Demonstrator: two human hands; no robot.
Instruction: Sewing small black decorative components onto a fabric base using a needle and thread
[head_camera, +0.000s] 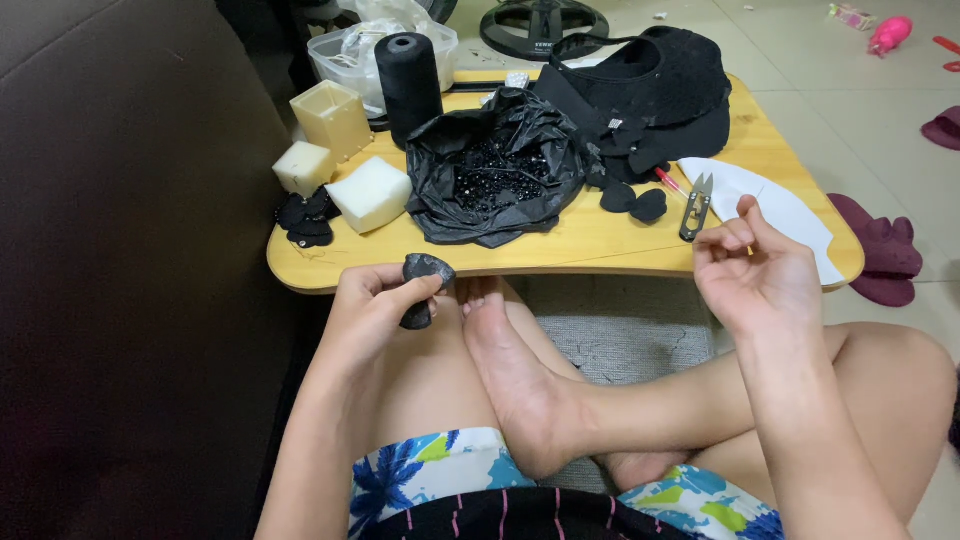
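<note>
My left hand (375, 305) holds a small black fabric piece (422, 285) pinched between thumb and fingers, just below the front edge of the low wooden table (600, 245). My right hand (750, 265) is raised at the table's right front, fingertips pinched together as if on a needle or thread too fine to make out. Thread snips (697, 207) lie on the table just beyond that hand, beside a white paper pattern (775, 205). An open black plastic bag of black beads (495, 175) sits mid-table.
A black thread cone (408, 72), foam blocks (368, 193), a cream box (332, 118), small black fabric pieces (306, 218) and a black garment (655, 90) crowd the table. A dark sofa (120, 250) is at left. Slippers (885, 250) lie on the floor at right.
</note>
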